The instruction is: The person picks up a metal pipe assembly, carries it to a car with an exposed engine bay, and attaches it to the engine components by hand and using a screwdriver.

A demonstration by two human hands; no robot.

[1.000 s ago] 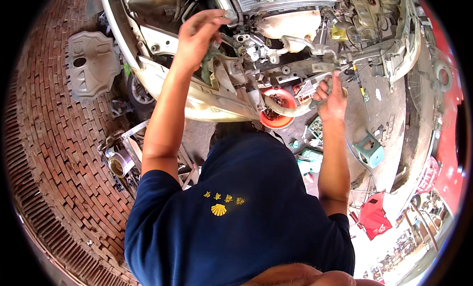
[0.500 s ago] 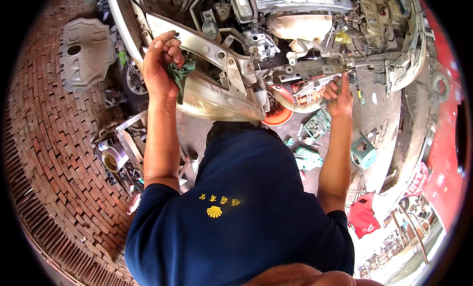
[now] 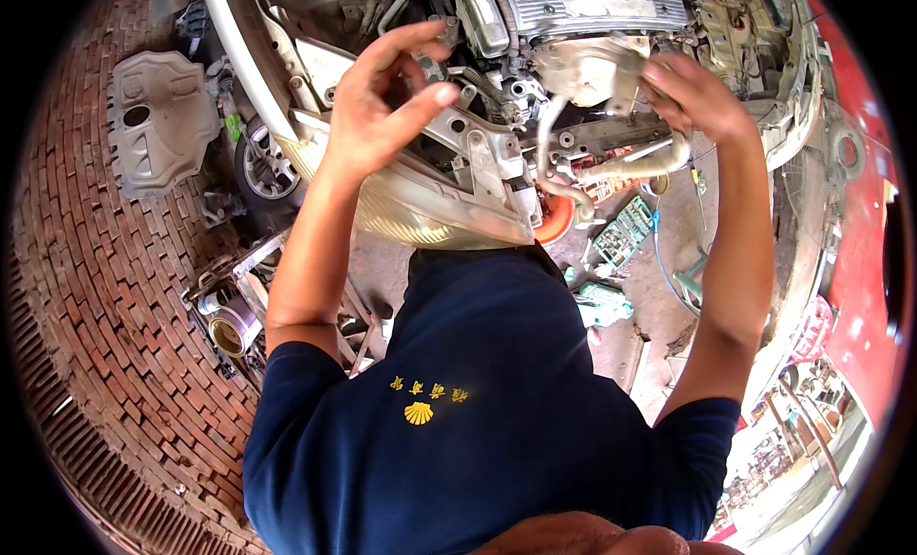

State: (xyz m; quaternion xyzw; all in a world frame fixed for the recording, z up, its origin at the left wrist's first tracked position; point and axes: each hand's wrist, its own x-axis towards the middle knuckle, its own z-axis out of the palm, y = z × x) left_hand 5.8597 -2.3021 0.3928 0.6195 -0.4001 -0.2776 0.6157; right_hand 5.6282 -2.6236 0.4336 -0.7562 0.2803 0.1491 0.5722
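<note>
My left hand [image 3: 387, 111] is raised over the car's front left corner, near the headlamp [image 3: 401, 211], fingers curved and apart, with nothing visible between them. My right hand [image 3: 697, 106] grips a dull metal bracket [image 3: 626, 73] at the top of a bent metal pipe [image 3: 548, 144], blurred, in front of the silver engine top [image 3: 587, 10]. The pipe runs down past the front crossmember toward an orange bowl [image 3: 556, 225], which it partly hides. A pale curved hose [image 3: 650, 163] lies below my right hand.
A grey plastic cover [image 3: 158, 130] lies on bricks at left, beside a wheel [image 3: 267, 163] and a metal can [image 3: 229, 335]. Below the bumper are green tool cases [image 3: 621, 230] and a green stool [image 3: 690, 278]. A red vehicle panel [image 3: 860, 297] borders the right side.
My right hand has moved up and outward, raising the bent pipe. My left hand has moved up and right, fingers spreading; the green rag it held is out of sight.
</note>
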